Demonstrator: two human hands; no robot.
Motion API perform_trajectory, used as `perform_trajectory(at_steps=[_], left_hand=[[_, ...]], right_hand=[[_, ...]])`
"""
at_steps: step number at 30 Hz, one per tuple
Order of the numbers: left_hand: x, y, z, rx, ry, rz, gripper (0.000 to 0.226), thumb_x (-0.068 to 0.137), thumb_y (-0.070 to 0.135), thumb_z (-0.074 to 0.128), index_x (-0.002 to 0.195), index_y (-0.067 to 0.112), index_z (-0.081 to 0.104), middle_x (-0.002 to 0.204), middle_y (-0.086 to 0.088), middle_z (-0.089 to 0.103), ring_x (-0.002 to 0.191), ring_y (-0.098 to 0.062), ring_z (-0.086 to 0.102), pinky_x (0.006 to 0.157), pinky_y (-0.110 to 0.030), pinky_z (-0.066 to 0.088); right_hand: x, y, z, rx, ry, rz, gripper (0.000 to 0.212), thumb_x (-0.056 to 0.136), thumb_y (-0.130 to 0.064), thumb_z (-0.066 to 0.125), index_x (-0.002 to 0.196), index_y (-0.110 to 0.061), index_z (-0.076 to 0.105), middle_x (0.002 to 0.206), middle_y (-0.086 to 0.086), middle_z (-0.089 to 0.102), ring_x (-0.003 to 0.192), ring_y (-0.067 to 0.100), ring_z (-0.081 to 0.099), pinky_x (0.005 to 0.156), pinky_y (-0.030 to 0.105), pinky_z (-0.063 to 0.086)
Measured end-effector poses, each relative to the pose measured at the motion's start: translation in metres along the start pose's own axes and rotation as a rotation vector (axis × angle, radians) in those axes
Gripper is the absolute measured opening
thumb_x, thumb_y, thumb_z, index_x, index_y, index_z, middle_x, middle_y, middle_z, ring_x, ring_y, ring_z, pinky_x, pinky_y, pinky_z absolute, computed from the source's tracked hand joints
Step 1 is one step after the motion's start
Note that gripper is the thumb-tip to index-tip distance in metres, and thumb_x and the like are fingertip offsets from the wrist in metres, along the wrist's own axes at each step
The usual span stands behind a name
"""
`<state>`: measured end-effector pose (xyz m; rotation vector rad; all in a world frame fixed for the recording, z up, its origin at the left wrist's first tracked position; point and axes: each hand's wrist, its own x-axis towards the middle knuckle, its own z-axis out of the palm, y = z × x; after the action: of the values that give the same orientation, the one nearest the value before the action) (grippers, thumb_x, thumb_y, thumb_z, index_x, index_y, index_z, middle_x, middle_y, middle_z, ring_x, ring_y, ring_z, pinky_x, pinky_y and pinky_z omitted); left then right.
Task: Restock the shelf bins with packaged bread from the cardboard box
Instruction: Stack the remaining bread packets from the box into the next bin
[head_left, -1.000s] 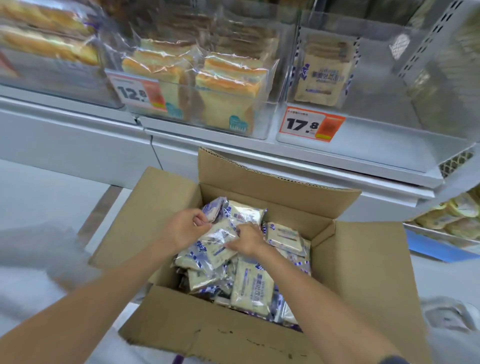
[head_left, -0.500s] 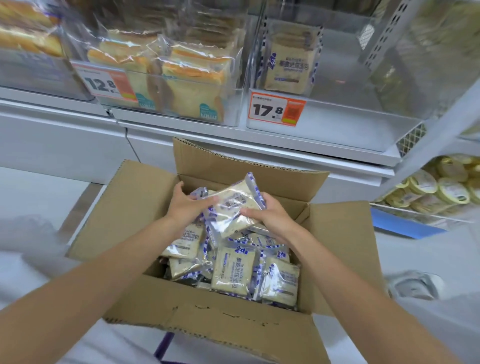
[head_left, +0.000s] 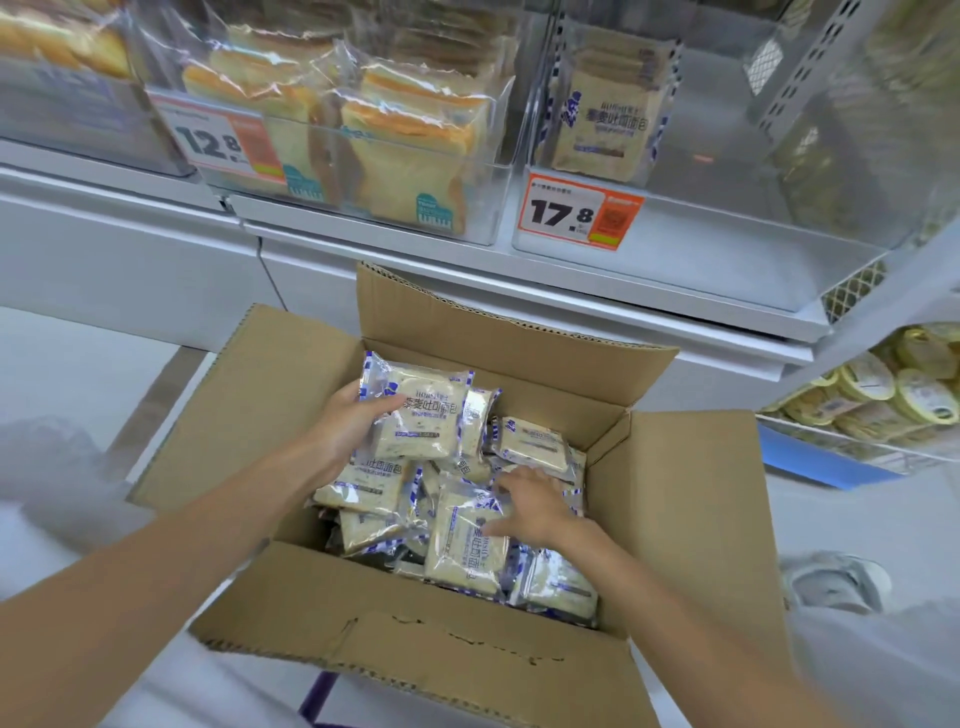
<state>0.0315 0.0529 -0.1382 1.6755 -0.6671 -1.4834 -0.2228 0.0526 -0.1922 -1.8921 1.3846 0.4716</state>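
Left hand (head_left: 348, 426) grips a bread packet (head_left: 423, 415) (blue-edged wrapper, label up) just above the pile (head_left: 467, 551) in the cardboard box (head_left: 426, 660). Right hand (head_left: 530, 506) lies loose, fingers spread, on that pile.

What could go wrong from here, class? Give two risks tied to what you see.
The left hand grips the raised packet by one side only; its slick wrapper may slip. The upright flap of the cardboard box stands on the shelf side, below the 17.8 bin, so a lifted packet might snag on it.
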Motion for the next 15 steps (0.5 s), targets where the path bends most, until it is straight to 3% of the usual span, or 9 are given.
perform_trajectory(at_steps=[3, 5, 8, 9, 11, 13, 15], left_hand=[[-0.005, 0.006, 0.003, 0.065, 0.002, 0.103, 0.014, 0.088, 0.023, 0.071, 0.099, 0.028, 0.063, 0.101, 0.003, 0.069, 0.094, -0.016, 0.063, 0.082, -0.029, 0.048], [-0.008, 0.016, 0.008, 0.082, 0.006, 0.136, 0.013, 0.089, 0.022, 0.070, 0.099, 0.027, 0.063, 0.103, 0.003, 0.071, 0.101, -0.019, 0.066, 0.089, -0.033, 0.050], [-0.015, 0.032, 0.019, 0.266, -0.113, 0.169, 0.018, 0.089, 0.034, 0.068, 0.105, 0.031, 0.060, 0.113, 0.006, 0.066, 0.105, -0.016, 0.064, 0.090, -0.035, 0.052], [-0.019, 0.037, 0.024, 0.324, -0.194, 0.167, 0.022, 0.088, 0.043, 0.068, 0.107, 0.036, 0.059, 0.115, 0.008, 0.066, 0.104, -0.013, 0.065, 0.087, -0.035, 0.054], [-0.029, 0.050, 0.037, 0.328, -0.284, 0.173, 0.027, 0.083, 0.050, 0.071, 0.105, 0.041, 0.058, 0.109, 0.009, 0.070, 0.098, -0.012, 0.069, 0.081, -0.037, 0.059], [-0.036, 0.064, 0.043, 0.265, -0.212, 0.240, 0.024, 0.082, 0.042, 0.074, 0.097, 0.039, 0.056, 0.095, 0.011, 0.071, 0.087, -0.011, 0.071, 0.071, -0.028, 0.059], [-0.040, 0.082, 0.043, 0.138, -0.096, 0.266, 0.023, 0.084, 0.035, 0.073, 0.101, 0.032, 0.058, 0.091, 0.008, 0.071, 0.080, -0.010, 0.070, 0.063, -0.023, 0.056]], right_hand=[[-0.006, -0.009, -0.017, 0.255, 0.180, -0.097, 0.043, 0.081, -0.027, 0.076, 0.117, -0.021, 0.054, 0.123, 0.000, 0.051, 0.118, 0.020, 0.046, 0.094, 0.029, 0.040], [-0.011, -0.016, -0.041, 0.375, 0.227, -0.160, 0.034, 0.081, -0.011, 0.075, 0.107, -0.018, 0.056, 0.118, 0.003, 0.050, 0.101, 0.019, 0.053, 0.075, 0.018, 0.043], [-0.025, -0.037, -0.081, 0.414, 0.284, -0.272, 0.055, 0.080, -0.005, 0.073, 0.123, -0.028, 0.049, 0.105, -0.003, 0.051, 0.075, 0.012, 0.054, 0.057, 0.017, 0.041], [-0.031, -0.047, -0.093, 0.438, 0.313, -0.298, 0.065, 0.080, -0.004, 0.073, 0.131, -0.032, 0.042, 0.100, -0.004, 0.051, 0.072, 0.010, 0.052, 0.059, 0.022, 0.044], [-0.038, -0.063, -0.112, 0.436, 0.429, -0.367, 0.075, 0.081, -0.008, 0.072, 0.140, -0.033, 0.033, 0.109, -0.006, 0.052, 0.089, 0.011, 0.056, 0.075, 0.031, 0.053], [-0.045, -0.071, -0.127, 0.357, 0.608, -0.414, 0.074, 0.084, -0.021, 0.073, 0.145, -0.029, 0.032, 0.128, -0.005, 0.049, 0.114, 0.011, 0.051, 0.097, 0.030, 0.047], [-0.054, -0.069, -0.143, 0.310, 0.778, -0.378, 0.074, 0.083, -0.036, 0.074, 0.145, -0.024, 0.036, 0.138, -0.004, 0.046, 0.125, 0.011, 0.044, 0.105, 0.030, 0.039]])
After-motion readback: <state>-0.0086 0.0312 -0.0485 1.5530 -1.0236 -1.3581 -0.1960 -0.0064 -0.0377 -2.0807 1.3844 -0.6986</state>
